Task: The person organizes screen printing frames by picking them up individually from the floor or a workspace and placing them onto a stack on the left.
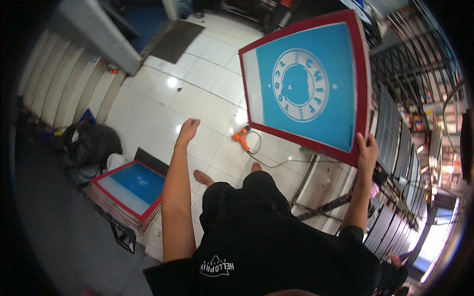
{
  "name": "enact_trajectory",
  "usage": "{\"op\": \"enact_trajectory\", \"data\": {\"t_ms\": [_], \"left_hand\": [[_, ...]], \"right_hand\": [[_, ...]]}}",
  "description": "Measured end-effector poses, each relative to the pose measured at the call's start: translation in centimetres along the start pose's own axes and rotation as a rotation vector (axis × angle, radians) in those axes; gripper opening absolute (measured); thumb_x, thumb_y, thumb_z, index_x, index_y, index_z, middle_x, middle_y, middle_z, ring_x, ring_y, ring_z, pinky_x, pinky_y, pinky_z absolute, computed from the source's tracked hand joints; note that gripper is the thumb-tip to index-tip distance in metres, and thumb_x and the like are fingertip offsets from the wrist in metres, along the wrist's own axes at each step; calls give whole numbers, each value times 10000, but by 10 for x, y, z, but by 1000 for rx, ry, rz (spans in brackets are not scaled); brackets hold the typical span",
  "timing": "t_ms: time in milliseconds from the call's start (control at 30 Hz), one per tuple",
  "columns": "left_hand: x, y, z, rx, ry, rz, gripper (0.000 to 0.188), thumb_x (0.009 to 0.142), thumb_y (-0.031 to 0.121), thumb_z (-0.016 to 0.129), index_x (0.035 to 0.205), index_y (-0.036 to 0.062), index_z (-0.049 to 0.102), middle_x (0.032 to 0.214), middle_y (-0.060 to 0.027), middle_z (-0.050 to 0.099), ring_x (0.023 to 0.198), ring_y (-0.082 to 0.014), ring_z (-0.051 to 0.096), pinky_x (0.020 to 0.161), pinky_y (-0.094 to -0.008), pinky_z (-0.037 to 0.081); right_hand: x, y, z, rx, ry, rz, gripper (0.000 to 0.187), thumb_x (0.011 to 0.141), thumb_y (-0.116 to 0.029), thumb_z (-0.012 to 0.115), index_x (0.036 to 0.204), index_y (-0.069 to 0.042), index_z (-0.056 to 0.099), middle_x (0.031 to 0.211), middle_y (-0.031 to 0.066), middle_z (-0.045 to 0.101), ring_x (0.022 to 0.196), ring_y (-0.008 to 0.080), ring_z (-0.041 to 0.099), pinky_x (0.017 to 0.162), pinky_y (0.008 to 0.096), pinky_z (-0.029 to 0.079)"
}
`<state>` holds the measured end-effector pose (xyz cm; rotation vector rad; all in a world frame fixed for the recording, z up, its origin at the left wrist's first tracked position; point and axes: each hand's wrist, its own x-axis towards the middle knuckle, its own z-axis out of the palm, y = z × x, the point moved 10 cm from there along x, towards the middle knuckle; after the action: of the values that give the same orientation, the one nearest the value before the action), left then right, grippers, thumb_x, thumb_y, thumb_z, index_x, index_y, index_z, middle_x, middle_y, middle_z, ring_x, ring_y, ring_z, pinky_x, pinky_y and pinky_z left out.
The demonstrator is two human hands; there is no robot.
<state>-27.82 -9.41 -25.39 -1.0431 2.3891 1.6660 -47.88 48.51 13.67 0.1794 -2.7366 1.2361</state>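
Observation:
A large silk-screen frame (305, 79) with a red border, blue mesh and a pale round lettered design is held up at the right. My right hand (366, 150) grips its lower right corner, thumb on the front face. My left hand (188, 131) hangs over the tiled floor with nothing in it, its fingers loosely stretched and partly turned away. Below and left of that arm, another red-edged screen frame (132, 185) with blue and pale mesh tops a stack of similar frames.
An orange heat gun (241, 138) with a trailing cord lies on the white tiles (212, 81) ahead of my feet. Metal racks (395, 128) line the right side. A black bag (94, 143) sits at the left, near a stair-like slatted panel (64, 81). A dark mat (174, 40) lies farther off.

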Motion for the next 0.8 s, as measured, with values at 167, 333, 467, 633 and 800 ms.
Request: {"op": "enact_trajectory", "data": {"t_ms": [167,333,467,633,800], "left_hand": [[11,43,-185,22,279,-18,621,929,511,497,1105,-72,617,1089,-243,645,1039,-318,608,914,-387,446],[-10,77,-336,-407,261,140,798,941,629,383,1257,-90,526,1247,-175,581,1174,-249,516,1029,-354,357],[-61,130,-404,-628,368,291,784,927,629,438,1285,-62,520,1237,-135,585,1120,-198,540,971,-320,412],[-147,207,-453,-316,639,540,644,913,556,544,1108,-53,617,1055,-138,664,929,-207,619,811,-315,469],[-200,296,-383,394,852,698,546,812,560,659,846,19,600,796,-120,599,703,-294,603,626,-392,470]], "right_hand": [[-52,-93,32,536,-130,12,336,944,-275,600,1109,17,582,1008,53,649,880,132,610,784,272,471],[-64,-78,79,803,-212,-21,386,955,-287,578,1201,9,543,1118,76,636,977,149,614,833,290,482],[-45,-5,140,647,-312,54,366,947,-283,585,1178,0,566,1032,43,635,904,124,595,795,283,473],[-28,-34,198,330,-158,6,563,933,-248,603,1353,76,414,1309,181,533,1195,247,520,1006,339,409],[-13,-136,236,380,-229,-152,520,936,-211,601,1343,63,428,1301,200,533,1193,241,522,1018,339,401]]}}
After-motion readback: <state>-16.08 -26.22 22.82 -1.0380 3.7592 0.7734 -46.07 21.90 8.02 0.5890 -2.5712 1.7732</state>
